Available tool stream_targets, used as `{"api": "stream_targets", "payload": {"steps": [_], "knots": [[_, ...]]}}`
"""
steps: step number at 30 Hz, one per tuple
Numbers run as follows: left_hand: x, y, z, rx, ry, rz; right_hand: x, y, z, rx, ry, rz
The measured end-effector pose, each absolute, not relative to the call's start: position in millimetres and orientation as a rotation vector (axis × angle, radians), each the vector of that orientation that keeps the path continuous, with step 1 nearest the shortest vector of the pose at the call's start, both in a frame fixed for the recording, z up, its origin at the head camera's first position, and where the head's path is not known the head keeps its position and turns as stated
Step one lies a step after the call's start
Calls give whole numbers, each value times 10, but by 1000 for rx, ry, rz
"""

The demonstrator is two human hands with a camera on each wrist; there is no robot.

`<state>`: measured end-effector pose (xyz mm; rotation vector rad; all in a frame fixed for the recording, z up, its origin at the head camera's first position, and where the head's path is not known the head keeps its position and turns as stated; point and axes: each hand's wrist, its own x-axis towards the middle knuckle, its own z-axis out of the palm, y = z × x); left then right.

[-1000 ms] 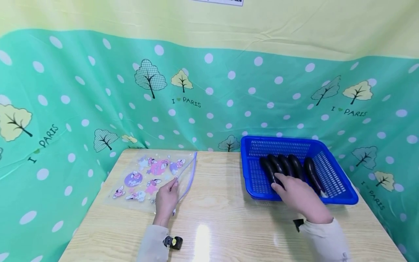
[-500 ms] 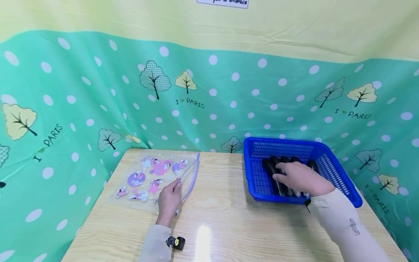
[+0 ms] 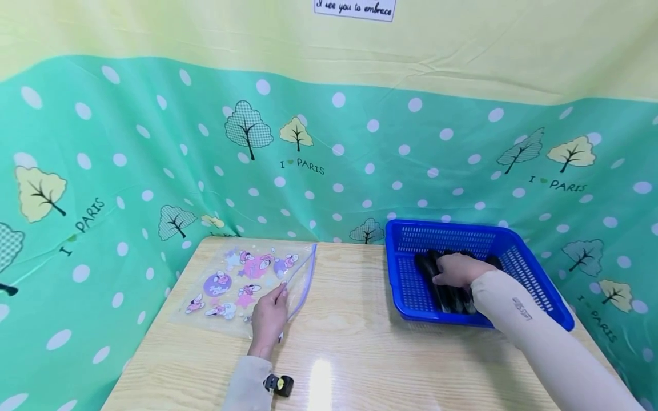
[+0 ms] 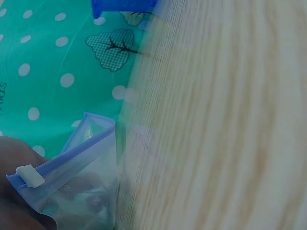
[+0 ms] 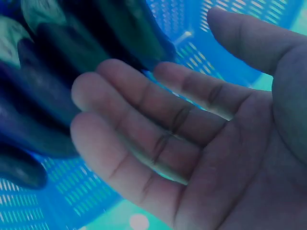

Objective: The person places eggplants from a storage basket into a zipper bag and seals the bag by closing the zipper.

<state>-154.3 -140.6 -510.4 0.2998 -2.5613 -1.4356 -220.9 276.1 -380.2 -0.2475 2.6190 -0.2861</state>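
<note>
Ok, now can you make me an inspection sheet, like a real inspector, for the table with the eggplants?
Surface: pale wood-look table, with a bright reflection near the front.
Job's things: several eggplants lying in a blue basket; a see-through printed bag lying flat, with a purple zip edge and white slider.
Clutter: nothing seen.
Hands: left hand pinches the bag by its zip edge; right hand is over the eggplants, fingers slightly bent, not wrapped around any.
Cables: nothing seen.
Surroundings: green and yellow cloth with trees and dots, plus a small sign.
</note>
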Motion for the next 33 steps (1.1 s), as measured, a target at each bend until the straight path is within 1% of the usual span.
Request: {"api": "stream_targets", "payload": {"steps": [5,12,18,29,33], "knots": [[-1542,-1408,-5107,297,-2559,-1448,-2276,2712,-3912,-140,2556,-345],[-1541,-1405,-5100,315,-2570,-1447,-2360,2666,-3997,-107,2512,-319],[-1542,-1399,-5090,308,-2570,-1438,-2455,2636,-4087,-34,2467,-401],[-1543,-1407,-5079,320,-2576,-1443,-2556,2565,-4205,-189,2558,-240],[-1541,-1408,-5080,318,-2574,-1453,-2570,2536,-4244,-176,2560,-205]]}}
